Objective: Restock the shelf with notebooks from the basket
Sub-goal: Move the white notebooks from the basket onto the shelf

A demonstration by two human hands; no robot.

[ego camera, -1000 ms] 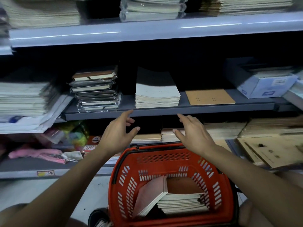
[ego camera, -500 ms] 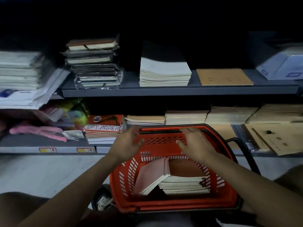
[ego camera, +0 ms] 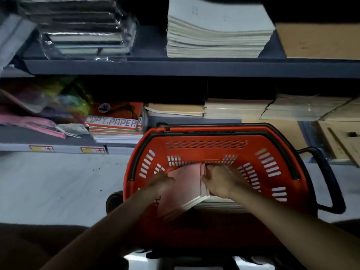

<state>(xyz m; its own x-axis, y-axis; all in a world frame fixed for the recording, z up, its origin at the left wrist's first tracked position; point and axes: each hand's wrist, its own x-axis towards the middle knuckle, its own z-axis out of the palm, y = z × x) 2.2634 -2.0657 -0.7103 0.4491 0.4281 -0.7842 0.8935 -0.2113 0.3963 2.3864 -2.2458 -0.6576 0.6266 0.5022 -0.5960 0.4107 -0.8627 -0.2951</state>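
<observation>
Both hands are down inside the red basket now. The left hand sits at the left edge of the pink notebooks, and the right hand at their right edge, fingers curled over the top of the bundle. It's blurred there, so how firmly the left fingers close on the covers I cannot tell; the right looks wrapped round the edge. The pink notebooks lean tilted in the basket, resting against a flat stack of notebooks beneath the right wrist. The basket stands on the pale floor, right up against the lower shelf, black handle hanging off to the right. Above, the grey shelf carries a white stack of books, wrapped packs to its left, a brown pad to its right. Copy paper lies on the lower shelf, just left of the basket.
</observation>
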